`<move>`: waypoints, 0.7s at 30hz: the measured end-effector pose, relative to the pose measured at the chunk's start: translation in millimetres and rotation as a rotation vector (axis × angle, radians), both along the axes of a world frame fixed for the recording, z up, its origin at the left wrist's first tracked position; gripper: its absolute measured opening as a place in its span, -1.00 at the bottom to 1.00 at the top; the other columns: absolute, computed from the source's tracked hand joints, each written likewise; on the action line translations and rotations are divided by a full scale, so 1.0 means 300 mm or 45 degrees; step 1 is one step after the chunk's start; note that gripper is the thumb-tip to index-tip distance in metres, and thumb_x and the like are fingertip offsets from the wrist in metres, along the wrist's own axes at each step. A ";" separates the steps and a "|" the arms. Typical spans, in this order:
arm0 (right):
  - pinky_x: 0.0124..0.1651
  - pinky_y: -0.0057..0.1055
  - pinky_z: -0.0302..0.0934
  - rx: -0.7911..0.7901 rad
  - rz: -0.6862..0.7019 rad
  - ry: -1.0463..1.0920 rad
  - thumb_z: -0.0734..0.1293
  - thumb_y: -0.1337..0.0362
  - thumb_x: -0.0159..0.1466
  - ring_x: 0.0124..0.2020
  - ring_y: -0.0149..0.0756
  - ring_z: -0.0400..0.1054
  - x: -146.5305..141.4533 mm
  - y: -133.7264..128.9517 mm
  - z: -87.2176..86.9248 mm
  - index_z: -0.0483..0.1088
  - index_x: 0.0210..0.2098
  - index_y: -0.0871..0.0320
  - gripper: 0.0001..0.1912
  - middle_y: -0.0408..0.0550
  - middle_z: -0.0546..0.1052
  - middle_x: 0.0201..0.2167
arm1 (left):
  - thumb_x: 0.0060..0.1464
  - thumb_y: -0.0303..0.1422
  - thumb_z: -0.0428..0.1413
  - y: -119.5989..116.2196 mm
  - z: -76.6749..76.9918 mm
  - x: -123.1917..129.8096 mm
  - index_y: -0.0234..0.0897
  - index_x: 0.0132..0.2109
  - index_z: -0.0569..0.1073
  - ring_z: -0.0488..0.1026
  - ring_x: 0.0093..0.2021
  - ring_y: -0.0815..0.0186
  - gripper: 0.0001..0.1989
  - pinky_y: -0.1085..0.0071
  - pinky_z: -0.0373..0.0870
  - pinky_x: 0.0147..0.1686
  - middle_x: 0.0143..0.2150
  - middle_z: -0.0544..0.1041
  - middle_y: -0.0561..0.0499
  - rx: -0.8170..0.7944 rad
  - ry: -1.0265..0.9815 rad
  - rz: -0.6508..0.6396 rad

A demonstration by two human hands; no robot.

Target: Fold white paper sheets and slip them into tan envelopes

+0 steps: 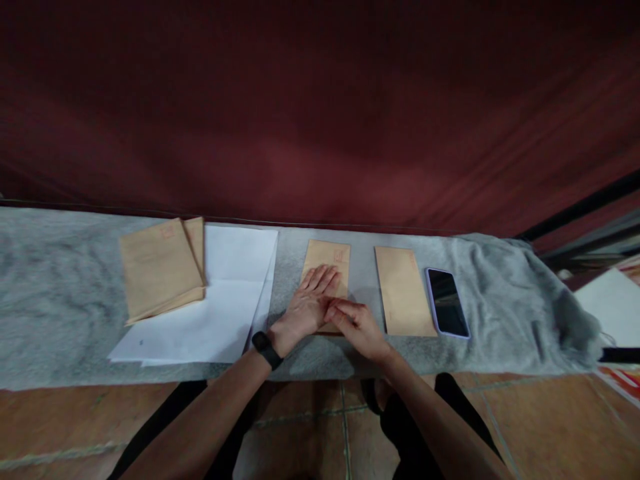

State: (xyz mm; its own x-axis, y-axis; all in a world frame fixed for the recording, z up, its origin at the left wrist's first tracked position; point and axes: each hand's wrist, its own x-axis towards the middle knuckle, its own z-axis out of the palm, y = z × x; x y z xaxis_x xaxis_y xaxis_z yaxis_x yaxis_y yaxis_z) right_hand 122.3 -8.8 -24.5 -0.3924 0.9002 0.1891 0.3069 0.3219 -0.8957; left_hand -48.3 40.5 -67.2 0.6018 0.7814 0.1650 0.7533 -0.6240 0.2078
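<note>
A brown paper envelope (327, 252) with a small reddish print lies on the grey cloth in front of me. My left hand (313, 299) rests flat on it, fingers stretched out and a black band around the wrist. Against the thumb side of that hand, over the envelope's lower part, my right hand (353, 323) has its fingers curled and closed. What they pinch, if anything, is hidden. To the right lies another brown envelope (405, 290), apart from both hands.
A fuzzy grey cloth (505, 300) covers the narrow surface. White paper sheets (220, 320) lie on the left, partly under several brown envelopes (157, 267). A phone (448, 302) lies right of the single envelope. Dark red fabric (300, 133) rises behind.
</note>
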 end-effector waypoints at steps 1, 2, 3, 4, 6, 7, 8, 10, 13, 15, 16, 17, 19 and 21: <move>-0.12 -0.40 0.33 -0.002 -0.019 0.007 0.16 0.04 0.49 -0.27 -0.31 0.48 0.001 0.002 -0.002 0.48 -0.36 0.10 -0.57 -0.11 0.57 -0.36 | 0.31 -0.19 -0.01 -0.005 -0.002 0.000 -0.29 0.44 0.11 -0.10 0.53 0.08 -0.36 -0.02 -0.11 0.46 0.52 0.07 -0.17 0.001 -0.003 -0.010; -0.14 -0.40 0.33 -0.002 -0.044 0.004 0.15 0.04 0.49 -0.29 -0.31 0.48 0.002 0.005 -0.004 0.48 -0.37 0.10 -0.56 -0.12 0.57 -0.38 | 0.30 -0.19 0.00 -0.011 -0.003 0.000 -0.29 0.44 0.10 -0.09 0.53 0.08 -0.36 -0.02 -0.10 0.46 0.52 0.08 -0.18 0.003 -0.011 -0.016; -0.15 -0.40 0.33 0.002 -0.072 -0.006 0.15 0.03 0.48 -0.31 -0.31 0.47 0.004 0.008 -0.006 0.48 -0.38 0.09 -0.56 -0.12 0.56 -0.40 | 0.31 -0.20 0.00 -0.016 -0.004 0.001 -0.28 0.44 0.10 -0.08 0.52 0.09 -0.37 -0.02 -0.09 0.46 0.51 0.09 -0.18 0.007 -0.025 -0.018; -0.17 -0.39 0.34 0.012 -0.102 -0.015 0.15 0.02 0.48 -0.32 -0.30 0.47 0.005 0.011 -0.007 0.48 -0.38 0.09 -0.55 -0.12 0.56 -0.41 | 0.32 -0.21 -0.02 -0.022 -0.005 0.003 -0.28 0.43 0.11 -0.06 0.52 0.10 -0.38 -0.02 -0.08 0.46 0.51 0.11 -0.18 0.015 -0.041 -0.017; -0.14 -0.37 0.35 0.048 -0.156 -0.022 0.15 0.02 0.48 -0.29 -0.28 0.48 0.009 0.019 -0.009 0.49 -0.36 0.09 -0.56 -0.10 0.57 -0.38 | 0.34 -0.23 -0.04 -0.035 -0.004 0.005 -0.28 0.43 0.12 -0.04 0.52 0.12 -0.42 -0.01 -0.06 0.45 0.49 0.14 -0.18 0.035 -0.071 -0.013; -0.09 -0.35 0.37 0.072 -0.182 -0.021 0.16 0.01 0.48 -0.24 -0.26 0.49 0.010 0.025 -0.010 0.50 -0.32 0.08 -0.57 -0.07 0.58 -0.33 | 0.35 -0.23 -0.05 -0.042 -0.003 0.007 -0.29 0.42 0.13 -0.04 0.52 0.12 -0.43 0.00 -0.05 0.45 0.49 0.16 -0.19 0.048 -0.081 -0.014; -0.01 -0.32 0.37 0.095 -0.204 -0.021 0.15 0.01 0.47 -0.16 -0.24 0.50 0.011 0.030 -0.011 0.51 -0.26 0.08 -0.59 -0.04 0.60 -0.26 | 0.36 -0.23 -0.05 -0.049 -0.001 0.007 -0.31 0.42 0.13 -0.04 0.51 0.11 -0.43 0.00 -0.04 0.45 0.48 0.17 -0.20 0.059 -0.084 -0.019; 0.16 -0.27 0.34 0.127 -0.241 -0.048 0.12 0.01 0.48 0.04 -0.21 0.46 0.011 0.041 -0.017 0.51 -0.09 0.07 -0.59 0.01 0.59 -0.06 | 0.37 -0.22 -0.05 -0.063 0.005 0.007 -0.33 0.41 0.15 -0.03 0.51 0.11 -0.44 0.00 -0.02 0.45 0.47 0.20 -0.22 0.067 -0.072 -0.040; 0.34 -0.20 0.20 0.145 -0.281 -0.215 0.05 0.03 0.51 0.28 -0.22 0.31 0.007 0.048 -0.042 0.39 0.20 0.11 -0.52 0.07 0.46 0.23 | 0.38 -0.25 -0.07 -0.082 0.019 0.004 -0.34 0.41 0.14 -0.01 0.51 0.13 -0.46 -0.01 -0.02 0.45 0.46 0.21 -0.24 0.052 -0.043 -0.040; 0.40 -0.13 0.14 0.178 -0.283 -0.409 0.01 0.05 0.52 0.38 -0.20 0.18 0.002 0.044 -0.067 0.24 0.34 0.18 -0.45 0.13 0.34 0.35 | 0.37 -0.27 -0.07 -0.093 0.031 0.001 -0.37 0.43 0.09 -0.02 0.51 0.13 -0.43 0.00 -0.02 0.45 0.47 0.17 -0.26 0.035 -0.027 -0.032; 0.42 -0.08 0.10 0.211 -0.268 -0.513 -0.01 0.06 0.52 0.42 -0.19 0.11 0.000 0.041 -0.080 0.16 0.39 0.21 -0.42 0.15 0.28 0.39 | 0.37 -0.28 -0.08 -0.098 0.036 -0.001 -0.39 0.44 0.07 -0.04 0.52 0.12 -0.41 0.01 -0.02 0.45 0.48 0.14 -0.27 0.028 -0.019 -0.035; 0.44 -0.03 0.06 0.250 -0.241 -0.611 -0.02 0.08 0.53 0.46 -0.19 0.04 -0.002 0.037 -0.091 0.08 0.43 0.22 -0.41 0.16 0.22 0.42 | 0.36 -0.30 -0.08 -0.103 0.041 -0.003 -0.42 0.45 0.06 -0.07 0.52 0.12 -0.40 0.02 -0.02 0.46 0.49 0.11 -0.28 0.023 -0.011 -0.041; 0.47 0.01 -0.02 0.313 -0.188 -0.758 -0.05 0.13 0.53 0.50 -0.20 -0.07 -0.005 0.032 -0.107 -0.02 0.47 0.23 -0.41 0.15 0.15 0.46 | 0.34 -0.34 -0.09 -0.112 0.045 -0.008 -0.45 0.45 0.05 -0.10 0.53 0.12 -0.39 0.05 -0.03 0.46 0.50 0.08 -0.30 0.022 -0.003 -0.047; 0.49 0.00 -0.08 0.329 -0.176 -0.845 -0.06 0.14 0.54 0.51 -0.21 -0.10 -0.007 0.031 -0.113 -0.04 0.48 0.23 -0.41 0.12 0.12 0.47 | 0.34 -0.35 -0.09 -0.119 0.044 -0.014 -0.47 0.44 0.06 -0.10 0.52 0.12 -0.40 0.05 -0.03 0.46 0.50 0.09 -0.31 0.023 -0.006 -0.053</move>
State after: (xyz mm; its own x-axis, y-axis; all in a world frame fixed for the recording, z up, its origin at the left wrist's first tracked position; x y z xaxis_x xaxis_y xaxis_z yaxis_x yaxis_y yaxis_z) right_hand 120.2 0.5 -58.3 -0.3844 0.9085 0.1639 0.8125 0.4172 -0.4071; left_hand -52.4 4.8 -54.0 0.6330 0.7525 0.1816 0.7256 -0.6585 0.1996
